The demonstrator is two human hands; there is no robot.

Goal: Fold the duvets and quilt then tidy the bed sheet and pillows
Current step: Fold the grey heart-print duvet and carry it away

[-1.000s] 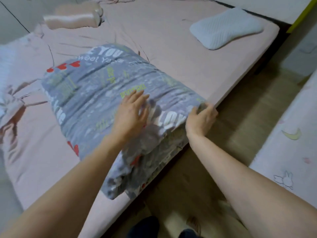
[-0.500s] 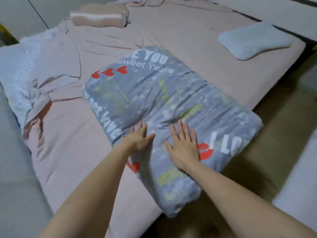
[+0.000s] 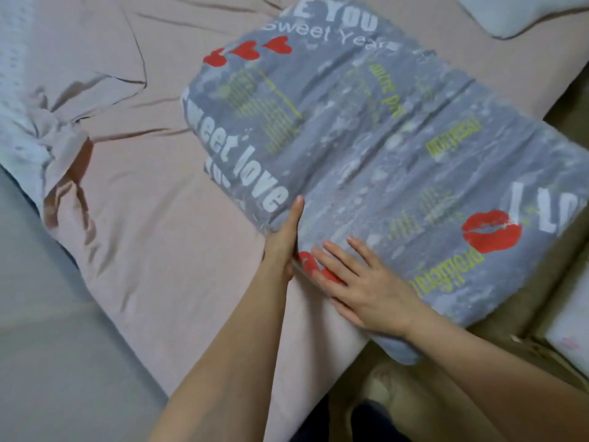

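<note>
Grey folded duvet (image 3: 382, 161) is being pressed on the pink bed sheet (image 3: 134, 218), at 1 o'clock. It is being touched by the flat left hand (image 3: 283, 240) and the spread right hand (image 3: 360, 288). It could be pushed off the bed edge at 5 o'clock.

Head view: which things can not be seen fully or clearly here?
- Grey printed duvet: far end cut off by the top edge, printed words incomplete.
- White pillow: only a corner shows, top right.
- Left hand: edge-on against the duvet's side, palm hidden.
- Right hand: flat on the duvet, covers part of a red print.
- Floor near the bed: dark, blurred.
</note>
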